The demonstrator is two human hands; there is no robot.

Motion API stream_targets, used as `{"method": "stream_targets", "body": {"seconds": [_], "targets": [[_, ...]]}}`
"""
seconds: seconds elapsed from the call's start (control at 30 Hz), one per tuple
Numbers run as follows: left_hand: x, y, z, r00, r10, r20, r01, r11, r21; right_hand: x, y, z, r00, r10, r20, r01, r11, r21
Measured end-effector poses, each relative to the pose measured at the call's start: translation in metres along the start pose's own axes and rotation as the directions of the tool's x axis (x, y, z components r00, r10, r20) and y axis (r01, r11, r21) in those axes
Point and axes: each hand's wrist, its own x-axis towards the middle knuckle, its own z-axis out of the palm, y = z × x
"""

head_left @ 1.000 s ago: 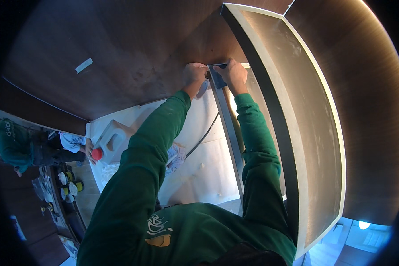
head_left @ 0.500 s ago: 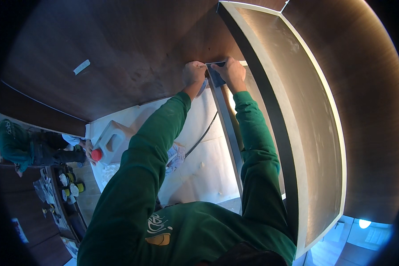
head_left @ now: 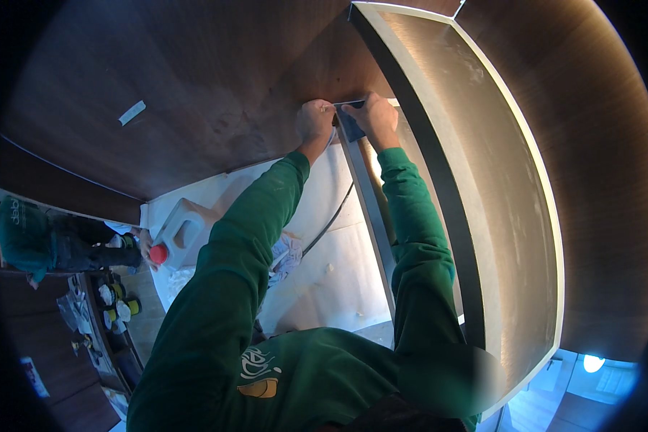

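- Both my arms, in green sleeves, reach up and away from me to the top of a narrow grey metal post (head_left: 367,194) that stands against a dark wood wall (head_left: 194,93).
- My left hand (head_left: 315,121) is curled into a loose fist at the left side of the post's top end, knuckles against the wood wall; I cannot tell whether anything is inside the fingers.
- My right hand (head_left: 373,119) lies over the post's top from the right, fingers bent and wrapped around a small dark flat piece (head_left: 349,128) pressed where the post meets the wall.
- The two hands are just beside each other, nearly touching.
- To the right of the post, a long pale panel with a dark edge (head_left: 482,180) runs from the wall back toward me.
- A thin black cable (head_left: 331,219) hangs down between my forearms, over a white sheet (head_left: 338,273) on the floor.
- On that sheet, to my left, stands a white plastic jug with a red cap (head_left: 180,230), and a crumpled rag (head_left: 286,255) lies near my left elbow.
- Another person in green (head_left: 21,234) is at the far left.
- A strip of pale tape (head_left: 132,112) sticks to the wood wall, well apart from my hands.
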Motion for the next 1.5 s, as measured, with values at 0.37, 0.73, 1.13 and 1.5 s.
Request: {"method": "stream_targets", "body": {"seconds": [0.37, 0.73, 1.13, 1.5], "targets": [[0.000, 0.004, -0.001, 0.986, 0.168, -0.015, -0.165, 0.979, 0.118, 0.001, 0.001, 0.004, 1.000, -0.007, -0.006, 0.006, 0.998, -0.065], [0.002, -0.007, -0.008, 0.901, 0.418, 0.119, -0.435, 0.871, 0.230, -0.001, 0.000, 0.003, 1.000, 0.008, -0.001, -0.008, 0.996, -0.090], [-0.059, 0.002, -0.031, 0.842, 0.481, 0.244, -0.429, 0.872, -0.236, 0.004, 0.002, -0.001, 0.971, 0.176, 0.164, -0.164, 0.983, -0.084], [-0.255, -0.062, -0.183, 0.964, -0.019, 0.265, 0.132, 0.901, -0.414, -0.039, -0.003, -0.024, 0.898, -0.041, 0.437, -0.013, 0.993, 0.121]]}}
